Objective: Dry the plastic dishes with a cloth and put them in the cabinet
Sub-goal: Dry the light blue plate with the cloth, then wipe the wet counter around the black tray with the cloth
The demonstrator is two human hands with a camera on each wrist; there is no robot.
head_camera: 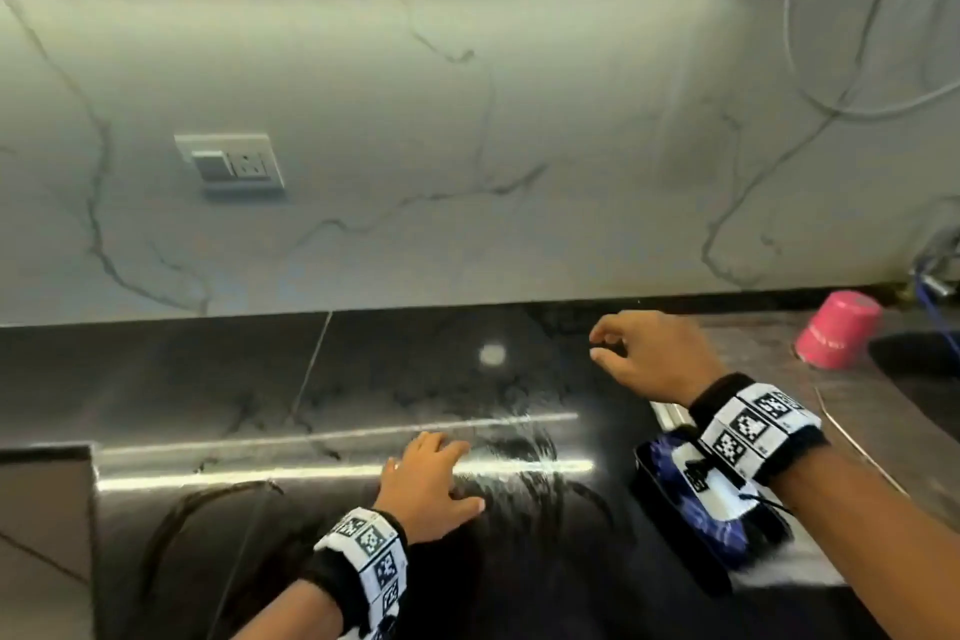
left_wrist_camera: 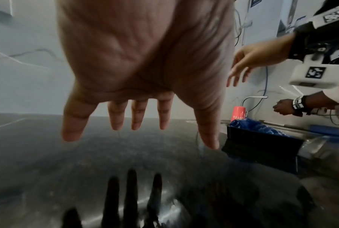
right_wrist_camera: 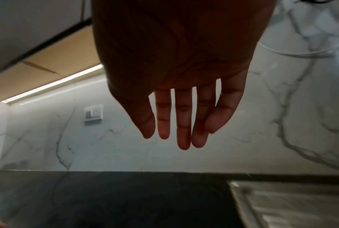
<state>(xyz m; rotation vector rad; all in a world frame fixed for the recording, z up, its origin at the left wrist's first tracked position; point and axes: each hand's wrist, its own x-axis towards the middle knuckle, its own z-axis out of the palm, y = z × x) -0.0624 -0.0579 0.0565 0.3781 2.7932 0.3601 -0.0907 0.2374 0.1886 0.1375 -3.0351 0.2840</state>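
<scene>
Dark counter [head_camera: 218, 379], one black tray [head_camera: 670, 489] holding one blue cloth [head_camera: 727, 525] at its front right part, one pink cup [head_camera: 839, 335] upside down near the back right edge beside the sink. Right hand [head_camera: 652, 359] is nearer both, loosely spread and empty, the cloth just beneath its wrist and the cup off to its right; left hand [head_camera: 428, 481] is flat, fingers straight, holding nothing, over the counter's front middle.

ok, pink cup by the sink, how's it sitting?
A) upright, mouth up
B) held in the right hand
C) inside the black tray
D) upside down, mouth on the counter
D: the pink cup stands inverted on the counter, wide mouth down, beside the sink; both hands are empty and it is apart from the black tray.
</scene>
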